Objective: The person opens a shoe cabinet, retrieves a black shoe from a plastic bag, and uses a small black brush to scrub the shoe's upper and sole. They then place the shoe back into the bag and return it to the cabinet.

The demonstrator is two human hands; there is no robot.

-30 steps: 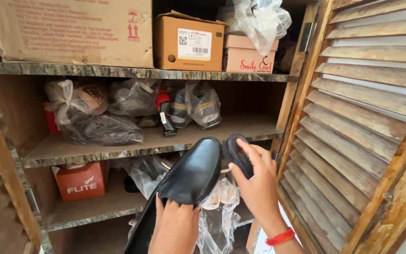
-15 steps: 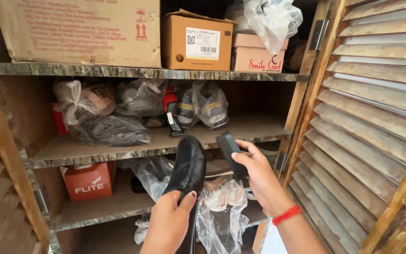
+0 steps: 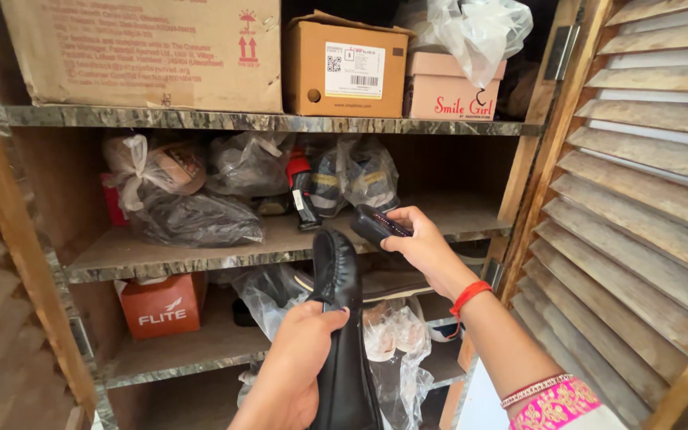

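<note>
A person's two hands work in front of an open wooden cupboard, seen from above. The left hand (image 3: 292,362), at the lower centre of the frame, is closed around a black shoe (image 3: 342,318). The shoe stands nearly upright, its edge turned toward the camera, its top end reaching up to the front edge of the middle shelf (image 3: 201,255). The right hand (image 3: 420,247), just right of centre, grips a small dark brush (image 3: 376,224), holding it over the middle shelf, just above and to the right of the shoe's top end. The brush and the shoe are close but not touching. A red band (image 3: 468,296) circles the right wrist.

Three shelves are in view. On the top shelf, across the upper frame, stand three cardboard boxes: a large one (image 3: 141,52) at the upper left, a smaller brown one (image 3: 344,68) in the middle and a pale pink one (image 3: 451,87) to its right, with a clear plastic bag (image 3: 479,28) lying on the pink box. The middle shelf holds several plastic bags (image 3: 193,215) of shoes; their exact number is hard to tell. On the lower shelf, at the left, sits one red box (image 3: 161,306), with more bagged shoes (image 3: 392,334) behind the hands. One slatted door (image 3: 646,207) fills the right side of the frame.
</note>
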